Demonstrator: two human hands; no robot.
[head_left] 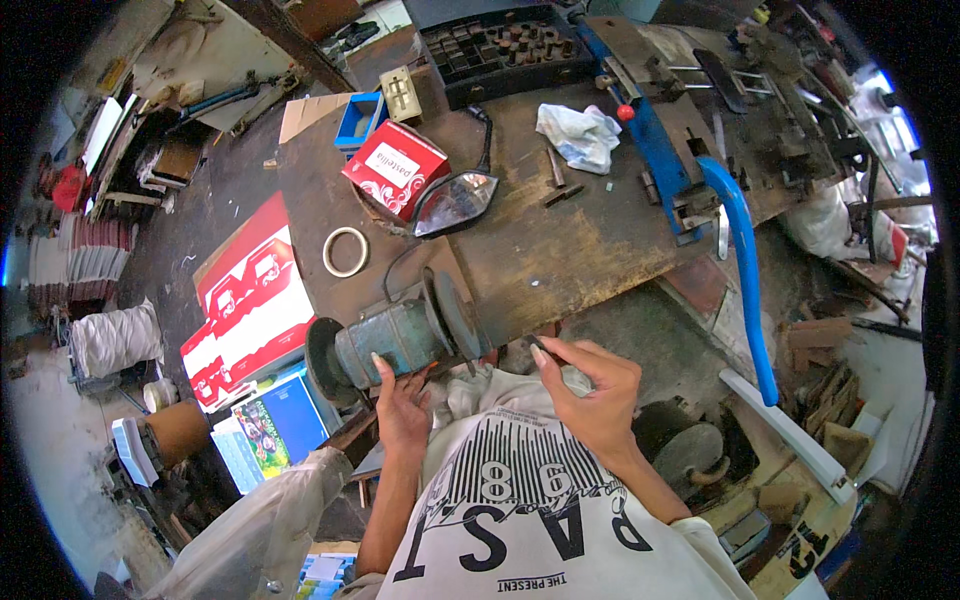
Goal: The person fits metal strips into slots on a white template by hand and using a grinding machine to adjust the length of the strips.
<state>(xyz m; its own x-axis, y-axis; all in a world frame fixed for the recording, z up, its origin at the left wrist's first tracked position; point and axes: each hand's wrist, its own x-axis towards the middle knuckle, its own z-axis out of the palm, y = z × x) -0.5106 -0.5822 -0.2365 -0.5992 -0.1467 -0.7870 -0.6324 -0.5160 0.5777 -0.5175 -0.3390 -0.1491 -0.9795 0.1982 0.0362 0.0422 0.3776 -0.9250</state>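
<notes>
A bench grinder (388, 345) with a worn green motor housing sits at the bench's near edge, a wheel at each end. My left hand (404, 412) is at the near side of its housing, thumb stretched up against it and fingers loosely apart, holding nothing visible. To the right of the larger grinding wheel (452, 312), my right hand (596, 392) pinches a small dark piece (537, 344) between thumb and forefinger. That piece is mostly hidden by the fingertips, so its kind does not show. It is apart from the wheel.
Beyond the grinder lie a tape roll (345, 252), a red box (398, 172) and a vehicle mirror (456, 204). A crumpled plastic bag (580, 137) is farther back, near a dark compartment case (505, 55). At the right, a blue-handled lever (742, 270) curves past the bench edge.
</notes>
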